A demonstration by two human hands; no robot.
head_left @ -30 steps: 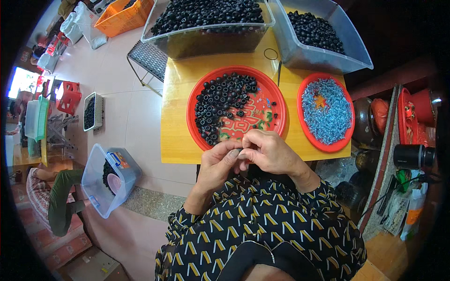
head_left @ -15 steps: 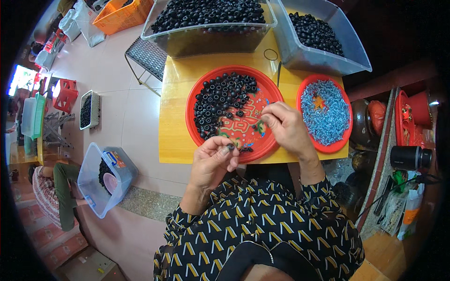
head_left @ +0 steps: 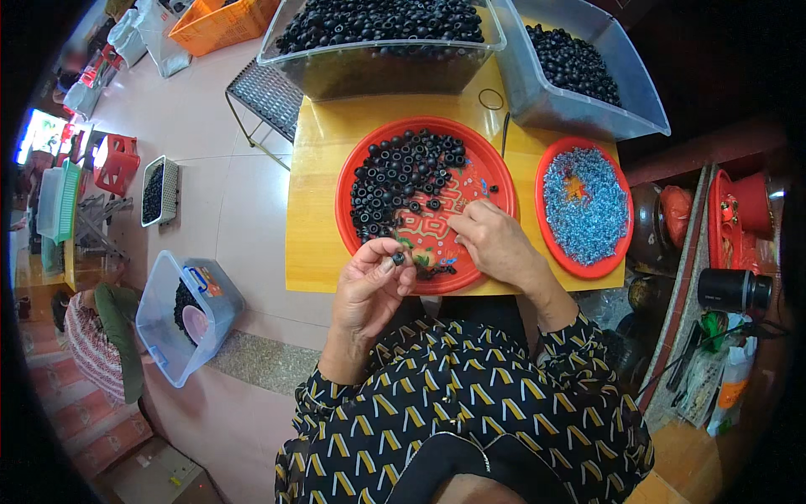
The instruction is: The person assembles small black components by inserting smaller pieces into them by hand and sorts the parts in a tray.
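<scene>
My left hand (head_left: pixel 369 281) pinches a small black ring-shaped piece (head_left: pixel 398 259) between thumb and fingertips, just above the near left rim of a round red tray (head_left: pixel 342 202). Over the right half of that tray is my right hand (head_left: pixel 497 245), its fingers bent and drawn together, pointing down at the patterned bottom. Whatever those fingertips may hold is hidden. Many black ring-shaped pieces (head_left: pixel 399 172) are heaped on the tray's left side. Small dark bits (head_left: pixel 445 270) lie by its near rim, and a lone black piece (head_left: pixel 494 189) sits at the right.
A red oval tray (head_left: pixel 541 223) of bluish clear beads (head_left: pixel 585 202) stands right of the round tray on the yellow table (head_left: pixel 315 260). Two clear plastic bins (head_left: pixel 386 76) (head_left: pixel 579 113) of black pieces stand behind. Leftward on the floor is another clear bin (head_left: pixel 168 336); a person (head_left: pixel 96 344) is nearby.
My right hand has moved down and left, uncovering the lone black piece at the tray's right. My left hand has risen slightly and shifted left, still pinching its black piece.
</scene>
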